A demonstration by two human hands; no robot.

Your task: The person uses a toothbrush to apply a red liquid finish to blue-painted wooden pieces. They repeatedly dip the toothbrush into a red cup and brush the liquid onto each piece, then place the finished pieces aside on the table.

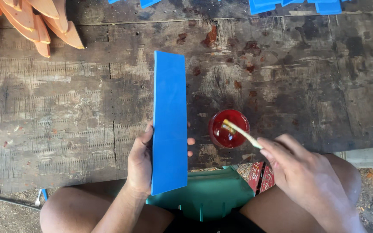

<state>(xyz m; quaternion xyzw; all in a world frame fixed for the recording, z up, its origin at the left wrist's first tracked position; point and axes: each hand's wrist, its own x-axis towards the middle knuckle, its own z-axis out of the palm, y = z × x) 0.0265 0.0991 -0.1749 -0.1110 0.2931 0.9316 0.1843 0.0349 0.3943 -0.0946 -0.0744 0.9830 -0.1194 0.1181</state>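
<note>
In the head view, the person's left hand (141, 162) grips a long blue strip (169, 123), a flat rectangular board held nearly upright in the picture. The fingers (191, 141) wrap behind it, their tips showing just past its right edge, and the thumb lies along its left edge, so the hand is closed firmly on the lower half of the strip. The strip runs up and away from those fingers, over the worn wooden workbench (65, 108), and its lower end hangs past the bench's near edge, above a green plastic seat (208, 194).

The right hand (305, 177) pinches a thin pale stick (241, 133) between the thumb and the curled fingers, closed on its near end. The stick slants up and left from the fingertips, and its far end dips into a small red cup (229, 128) holding dark red liquid. The cup stands on the bench, just left of and beyond the right fingertips and just right of the left hand's fingertips, close to the blue strip but not touching it.

Far beyond the left fingers, at the top left corner, lies a pile of orange curved pieces (35, 21). Beyond the right hand, along the top edge, lie more blue pieces (294, 5). Reddish stains mark the bench above the cup.
</note>
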